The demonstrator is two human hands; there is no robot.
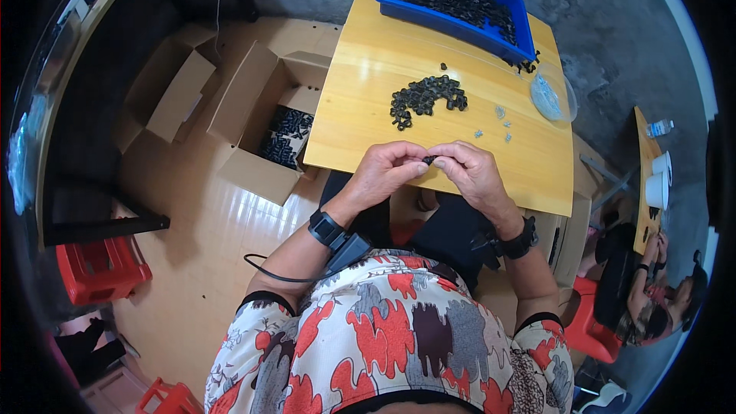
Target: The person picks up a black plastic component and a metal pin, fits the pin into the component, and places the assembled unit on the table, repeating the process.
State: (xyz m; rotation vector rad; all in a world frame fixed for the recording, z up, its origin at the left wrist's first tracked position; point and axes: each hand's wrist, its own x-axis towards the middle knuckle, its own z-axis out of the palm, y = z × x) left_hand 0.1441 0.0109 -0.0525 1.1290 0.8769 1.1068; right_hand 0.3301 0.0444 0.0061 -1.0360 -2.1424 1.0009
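Over the near edge of the wooden table (360, 119), my left hand (387, 171) and my right hand (473, 174) meet at the fingertips. Pinched between them is a small black part (430, 160), mostly covered by the fingers, so its exact kind does not show. Just beyond my hands lies a loose pile of small black parts (428, 96), with a single one apart from it. To the right of the pile are several tiny clear or pale blue pieces (500, 112).
A blue tray (452, 21) full of black parts stands at the table's far edge. A clear tub (566, 100) with pale blue contents sits at the right. On the floor at left, an open cardboard box (244, 103) holds black parts. Another person (659, 291) sits at far right.
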